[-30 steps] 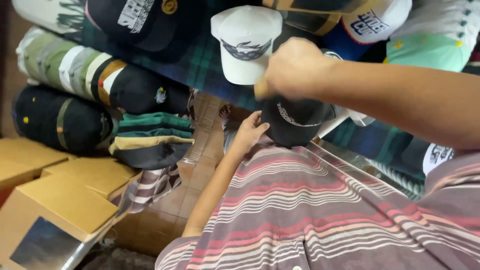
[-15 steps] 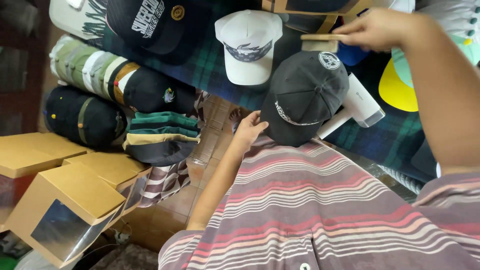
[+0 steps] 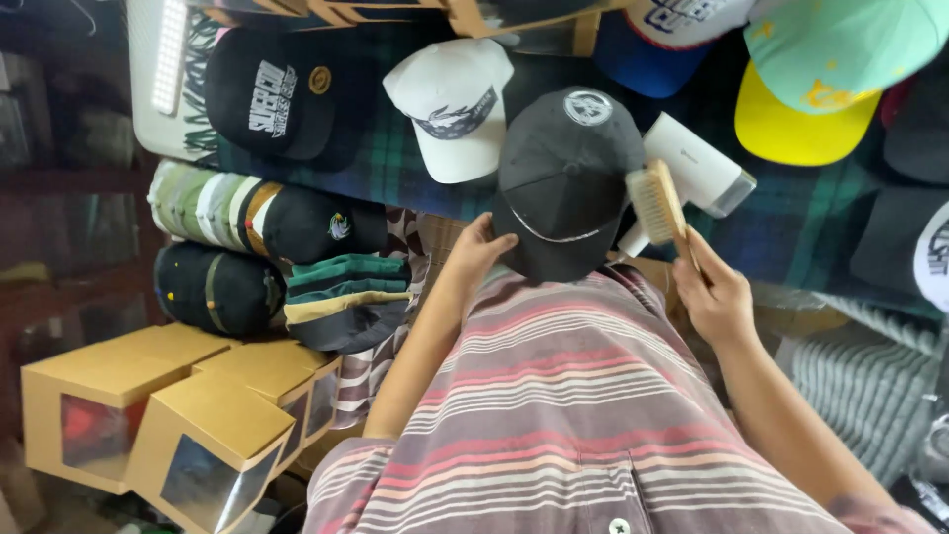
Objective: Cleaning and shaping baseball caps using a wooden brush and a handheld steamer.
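Black fabric makes up the baseball cap (image 3: 563, 178), which is held over the person's lap at the near edge of the plaid-covered table (image 3: 791, 227), brim toward the body. The brim is pinched by the left hand (image 3: 481, 249), fingers curled over its edge. At the right flank of the cap, a wooden brush (image 3: 657, 203) is gripped by its handle in the closed right hand (image 3: 717, 297), and the bristle head is set just against the crown. Brushing of the cap appears to be the step in hand; the next stroke is judged to call for a steady brim grip and a light sweep along the panels, so that the crown is not dented.

Just behind the cap lies a white handheld appliance (image 3: 697, 163), partly hidden by it. Left of the cap a white cap (image 3: 453, 104) is laid, and beyond that a black lettered cap (image 3: 287, 99). Far right of the cap a mint-and-yellow cap (image 3: 820, 89) is seen. Stacked rolled caps (image 3: 257, 222) and brown window boxes (image 3: 178, 415) stand well to its left.
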